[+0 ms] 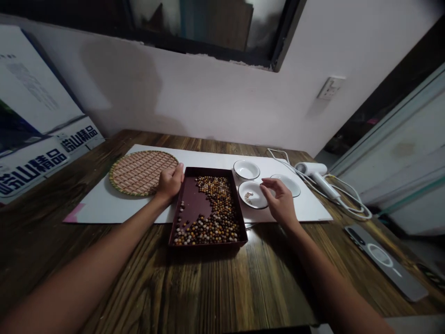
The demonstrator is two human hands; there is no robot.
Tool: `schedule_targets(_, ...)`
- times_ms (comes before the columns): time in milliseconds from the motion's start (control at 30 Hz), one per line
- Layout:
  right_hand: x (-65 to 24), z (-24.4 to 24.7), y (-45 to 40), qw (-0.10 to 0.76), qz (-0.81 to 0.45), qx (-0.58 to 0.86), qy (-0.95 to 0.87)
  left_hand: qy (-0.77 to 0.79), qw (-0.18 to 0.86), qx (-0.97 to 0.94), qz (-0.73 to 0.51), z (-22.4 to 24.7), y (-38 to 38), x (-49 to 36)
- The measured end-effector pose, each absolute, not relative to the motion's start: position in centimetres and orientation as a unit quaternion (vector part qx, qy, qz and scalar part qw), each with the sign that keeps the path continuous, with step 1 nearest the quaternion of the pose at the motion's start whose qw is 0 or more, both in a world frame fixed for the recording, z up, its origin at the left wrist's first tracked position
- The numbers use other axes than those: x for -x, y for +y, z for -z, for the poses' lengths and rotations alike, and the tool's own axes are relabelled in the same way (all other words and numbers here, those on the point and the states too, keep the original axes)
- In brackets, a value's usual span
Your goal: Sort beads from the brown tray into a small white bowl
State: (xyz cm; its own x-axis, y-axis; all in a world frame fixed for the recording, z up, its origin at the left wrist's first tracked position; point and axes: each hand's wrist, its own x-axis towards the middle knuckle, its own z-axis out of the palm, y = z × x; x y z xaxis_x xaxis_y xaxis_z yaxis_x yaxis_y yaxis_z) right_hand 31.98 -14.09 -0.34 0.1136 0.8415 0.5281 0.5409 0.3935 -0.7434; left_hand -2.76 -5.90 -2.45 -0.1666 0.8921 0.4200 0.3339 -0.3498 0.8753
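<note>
A dark red tray (180,222) holds many small round beads (222,211) in brown, yellow and whitish tones, with bare floor at its upper left. My left hand (170,182) is closed at the tray's left rim, near its far corner. To the right of the tray, my right hand (279,199) is over the right edge of a white bowl (259,200), thumb and fingertips brought together; anything between them is too small to make out. A few pale pieces (248,197) lie in that bowl. Behind it stands another white bowl (246,170).
A round woven mat (144,172) lies left of the tray on a white board (212,155). A white dish (292,185) is partly behind my right hand. Farther right are a white hair dryer (321,181) with its cable and a grey phone (385,262). Boxes (45,79) stand at left.
</note>
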Motion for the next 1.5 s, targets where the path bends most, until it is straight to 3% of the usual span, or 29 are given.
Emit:
schedule_targets(333, -33.0, -0.5, -14.3, 0.639, -0.077, 0.536, -0.546, 0.52, 0.256, -0.588, -0.564, 2.6, -5.8, 2.8)
schedule_targets(567, -31.7, -0.5, -14.8, 0.54, -0.126, 0.541, -0.632, 0.523, 0.276, -0.576, -0.564, 2.2, -6.2, 2.5)
schedule_targets(900, -32.0, -0.1, -14.6, 0.543, -0.126, 0.552, -0.62, 0.519, 0.273, -0.584, -0.561, 2.4, -6.1, 2.8)
schedule_targets(1200, -30.2, 0.0, -15.5, 0.419, -0.078, 0.457, -0.781, 0.519, 0.273, -0.583, -0.563, 2.2, -6.3, 2.5)
schedule_targets(1500, -28.4, -1.2, -17.3, 0.362, -0.065, 0.396, -0.841, 0.513, 0.285, -0.582, -0.564, 2.4, -6.0, 2.6)
